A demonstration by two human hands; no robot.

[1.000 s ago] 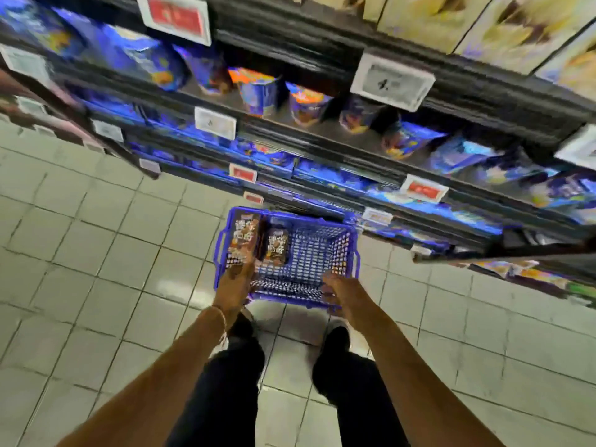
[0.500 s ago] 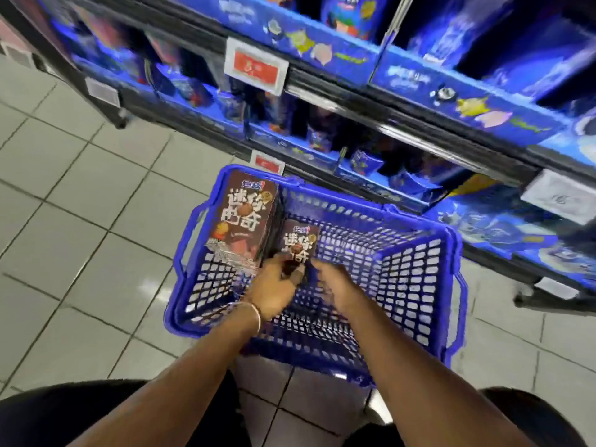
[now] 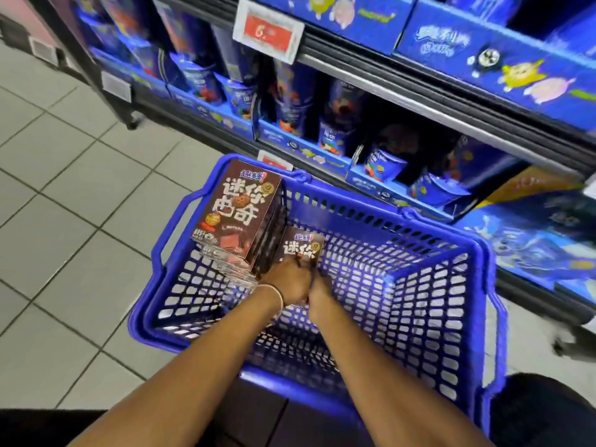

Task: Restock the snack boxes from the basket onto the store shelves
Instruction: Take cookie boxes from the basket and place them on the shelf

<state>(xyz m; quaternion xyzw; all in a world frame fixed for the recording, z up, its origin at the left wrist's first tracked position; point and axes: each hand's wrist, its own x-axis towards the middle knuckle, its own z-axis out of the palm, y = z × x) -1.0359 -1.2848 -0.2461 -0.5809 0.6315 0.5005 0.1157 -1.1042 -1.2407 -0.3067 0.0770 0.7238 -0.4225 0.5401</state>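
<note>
Grey tiled floor (image 3: 64,221) carries blue mesh basket (image 3: 419,285), just in front of black shelf unit (image 3: 419,101). Basket holds stack of brown snack boxes (image 3: 238,214) in far left corner, second box (image 3: 303,246) beside it. Lower shelf: blue display trays (image 3: 303,150), blue snack cups (image 3: 335,137) upright inside

Grocery store aisle: black metal shelving (image 3: 403,91) rises in tiers, its front rails carrying a red-and-white price label (image 3: 268,35) and further tags, with blue snack cups (image 3: 382,164) lined up in blue printed cardboard display trays (image 3: 483,59). A blue perforated plastic shopping basket (image 3: 477,285) holding brown cardboard snack boxes (image 3: 238,211) of a single brand stands close to the lowest shelf, pale grey floor tiles (image 3: 64,221) around it
</note>
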